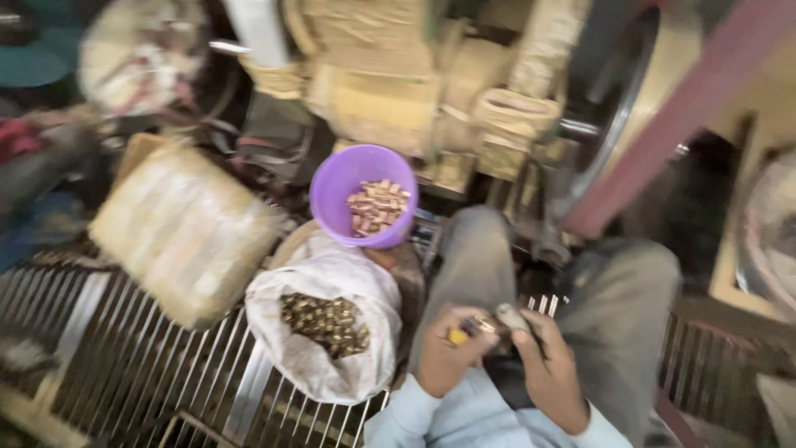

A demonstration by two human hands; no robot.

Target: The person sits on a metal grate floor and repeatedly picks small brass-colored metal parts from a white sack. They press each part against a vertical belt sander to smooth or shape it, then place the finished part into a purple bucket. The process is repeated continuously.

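My left hand [446, 357] is curled shut, its grip closed on a small tool with a yellow end [458, 336] that shows between thumb and fingers. My right hand [543, 365] is also closed, fingers bent over a small dull metal piece [510, 316] held just beside the left hand; the two hands nearly touch over my lap. Motion blur hides the exact shape of both held items.

To the left of my knee stands an open white sack [332, 332], its mouth rolled back, filled with small brass-coloured metal parts [325, 319]. Just beyond it, touching the sack's upper edge, a purple plastic bowl [340, 187] holds a heap of lighter, copper-toned parts [377, 207].

The surface under the sack is a grating of parallel metal bars [149, 365]. A wrapped tan bundle [182, 228] lies on it, tilted, to the left of the sack. More stuffed tan sacks [377, 91] are stacked behind the bowl. A red-painted machine frame [663, 124] slants across the upper right. My grey trouser legs [613, 307] and light blue sleeves [448, 419] fill the lower centre.
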